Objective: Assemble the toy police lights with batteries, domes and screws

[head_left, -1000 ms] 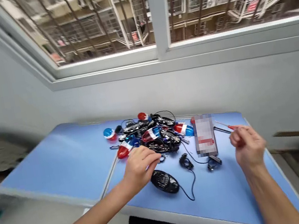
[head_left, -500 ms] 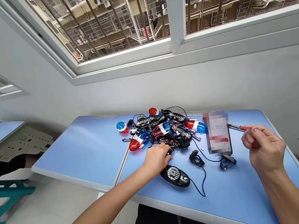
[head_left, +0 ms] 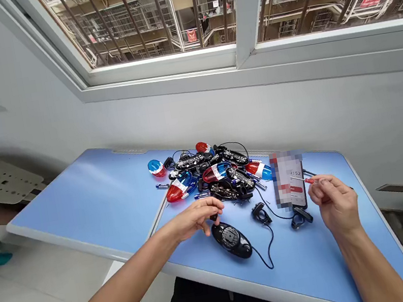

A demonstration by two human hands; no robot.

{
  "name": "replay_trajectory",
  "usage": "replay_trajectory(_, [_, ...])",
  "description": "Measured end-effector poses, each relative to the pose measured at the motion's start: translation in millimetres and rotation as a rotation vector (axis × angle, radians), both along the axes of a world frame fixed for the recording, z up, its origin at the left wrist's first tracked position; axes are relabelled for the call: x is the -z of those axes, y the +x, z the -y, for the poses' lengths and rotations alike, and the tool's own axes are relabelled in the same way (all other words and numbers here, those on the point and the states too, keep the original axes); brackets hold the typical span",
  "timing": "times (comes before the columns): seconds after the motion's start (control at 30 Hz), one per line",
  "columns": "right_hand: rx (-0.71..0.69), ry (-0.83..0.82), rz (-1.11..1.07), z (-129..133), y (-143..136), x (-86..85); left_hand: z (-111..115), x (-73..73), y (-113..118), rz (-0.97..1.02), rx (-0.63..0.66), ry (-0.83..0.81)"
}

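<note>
Two hands at work over the blue desk (head_left: 306, 267), and the black oval unit (head_left: 232, 240) lies between them – far nearer the left hand (head_left: 193, 218), just by its fingertips, with the right hand (head_left: 335, 200) well off to the right! Its long axis slants from an upper-left end beside the left hand down to a lower-right end, where the cable (head_left: 271, 247) leaves. Left thumb and fingers appear to pinch a small dark piece (head_left: 214, 217), too small to name; right fingers wrap a red-handled screwdriver (head_left: 310, 181) – shaft aimed leftward across the phone (head_left: 298, 198), beyond the unit
</note>
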State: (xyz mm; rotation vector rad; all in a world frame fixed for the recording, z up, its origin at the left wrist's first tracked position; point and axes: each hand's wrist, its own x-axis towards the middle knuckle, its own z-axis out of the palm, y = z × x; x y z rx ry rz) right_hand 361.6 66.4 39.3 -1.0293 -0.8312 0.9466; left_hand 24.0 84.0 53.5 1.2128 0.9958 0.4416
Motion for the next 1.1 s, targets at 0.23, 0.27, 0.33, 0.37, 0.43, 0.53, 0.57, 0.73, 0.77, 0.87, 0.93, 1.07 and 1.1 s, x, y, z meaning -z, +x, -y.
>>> replay_trajectory(0.23, [0.027,0.000,-0.019,-0.8,5.5,-1.5,-14.2,14.9,35.1,-0.814,0.076,0.804])
replay_trajectory(0.27, [0.029,0.001,-0.019,-0.3,5.7,-2.4,-14.1,16.7,38.3,-0.843,0.082,0.824])
replay_trajectory(0.33, [0.033,0.004,-0.019,1.0,5.3,-4.5,-12.4,19.5,43.6,-0.910,0.125,0.870])
replay_trajectory(0.37, [0.034,0.005,-0.019,1.6,4.7,-5.6,-11.2,20.6,46.1,-0.940,0.149,0.890])
replay_trajectory(0.43, [0.039,0.009,-0.019,2.8,3.4,-7.4,-9.1,22.0,51.5,-0.995,0.186,0.922])
replay_trajectory(0.53, [0.032,0.005,-0.021,3.8,2.0,-8.3,-8.2,22.8,59.7,-1.064,0.219,0.955])
replay_trajectory(0.57, [0.028,0.001,-0.021,4.2,1.9,-8.1,-8.4,22.9,62.0,-1.081,0.227,0.963])
replay_trajectory(0.73, [0.024,-0.014,-0.024,6.6,2.2,-8.3,-9.0,24.2,64.4,-1.100,0.260,1.005])
replay_trajectory(0.77, [0.025,-0.014,-0.024,7.0,2.1,-8.7,-9.0,24.6,63.5,-1.095,0.266,1.012])
replay_trajectory(0.87, [0.018,-0.018,-0.012,7.2,2.0,-9.4,-9.5,25.5,60.1,-1.071,0.281,1.027])
replay_trajectory(0.93, [0.003,-0.021,0.024,7.0,2.8,-8.3,-10.2,24.9,56.4,-1.057,0.283,1.030])
replay_trajectory(1.07, [-0.039,-0.037,0.173,7.4,5.6,-3.1,-10.0,21.2,37.6,-1.041,0.224,1.035])
replay_trajectory(1.1, [-0.055,-0.055,0.230,7.7,5.5,-1.6,-9.0,20.8,30.4,-1.032,0.182,1.039])
